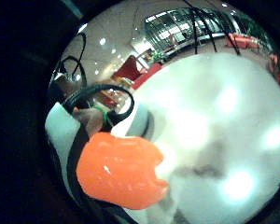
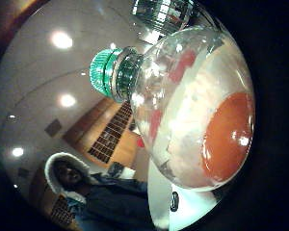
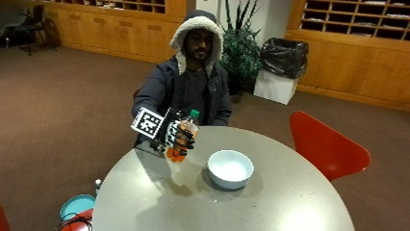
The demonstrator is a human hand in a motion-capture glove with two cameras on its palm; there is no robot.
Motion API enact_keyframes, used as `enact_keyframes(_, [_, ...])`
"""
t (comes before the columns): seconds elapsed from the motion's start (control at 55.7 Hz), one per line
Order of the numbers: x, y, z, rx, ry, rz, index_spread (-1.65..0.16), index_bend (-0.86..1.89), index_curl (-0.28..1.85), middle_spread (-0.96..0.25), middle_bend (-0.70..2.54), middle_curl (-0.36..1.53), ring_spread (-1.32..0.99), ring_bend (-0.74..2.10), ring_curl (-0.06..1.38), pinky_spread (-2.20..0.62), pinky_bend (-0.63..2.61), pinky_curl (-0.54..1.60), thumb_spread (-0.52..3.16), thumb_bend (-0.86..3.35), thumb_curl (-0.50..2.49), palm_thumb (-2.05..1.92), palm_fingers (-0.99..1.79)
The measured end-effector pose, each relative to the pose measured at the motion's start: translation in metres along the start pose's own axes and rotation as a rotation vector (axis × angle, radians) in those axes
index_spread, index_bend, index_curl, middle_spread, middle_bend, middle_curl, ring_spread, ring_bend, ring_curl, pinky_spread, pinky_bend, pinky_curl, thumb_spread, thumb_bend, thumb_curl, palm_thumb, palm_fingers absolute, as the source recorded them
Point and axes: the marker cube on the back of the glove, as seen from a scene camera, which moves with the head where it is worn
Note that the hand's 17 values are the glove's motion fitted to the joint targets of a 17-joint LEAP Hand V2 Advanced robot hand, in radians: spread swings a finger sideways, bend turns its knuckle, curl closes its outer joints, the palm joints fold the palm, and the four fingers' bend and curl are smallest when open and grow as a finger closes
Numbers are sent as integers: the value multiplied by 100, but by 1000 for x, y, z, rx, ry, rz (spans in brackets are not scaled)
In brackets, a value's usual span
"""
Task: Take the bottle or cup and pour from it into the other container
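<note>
A clear bottle (image 3: 182,139) with orange liquid and a green cap is lifted above the round grey table (image 3: 269,202). My gloved right hand (image 3: 174,135) grips it around the middle, holding it nearly upright with the cap on top. The white bowl (image 3: 230,168) stands on the table just to the right of the bottle, apart from it. In the thumb side palm view the bottle (image 2: 192,110) fills much of the picture, its green cap (image 2: 104,70) still on. In the little finger side palm view the orange lower part of the bottle (image 1: 121,170) is close to the palm.
A red chair (image 3: 323,144) stands at the table's right side. A teal round object (image 3: 77,206) and something red lie low at the table's left edge. The person sits at the far side of the table.
</note>
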Motion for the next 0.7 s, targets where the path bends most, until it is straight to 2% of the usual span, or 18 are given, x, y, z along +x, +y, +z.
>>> enact_keyframes(0.09, [-20,2,-4,-159,112,2,-28,10,25,-24,26,44,-17,66,39,-3,46,36,62,-4,57,91,113])
enact_keyframes(0.216, [-49,-6,2,-151,240,-41,-28,10,25,-24,25,44,-17,66,39,-3,47,36,62,-4,58,90,113])
enact_keyframes(0.413, [-79,-22,11,-224,479,-100,-28,10,25,-24,25,45,-16,66,40,-4,47,37,62,-3,59,90,113])
enact_keyframes(0.701, [-85,-50,32,-351,758,-164,-27,10,25,-23,24,46,-15,66,40,-4,48,37,62,-3,60,90,114])
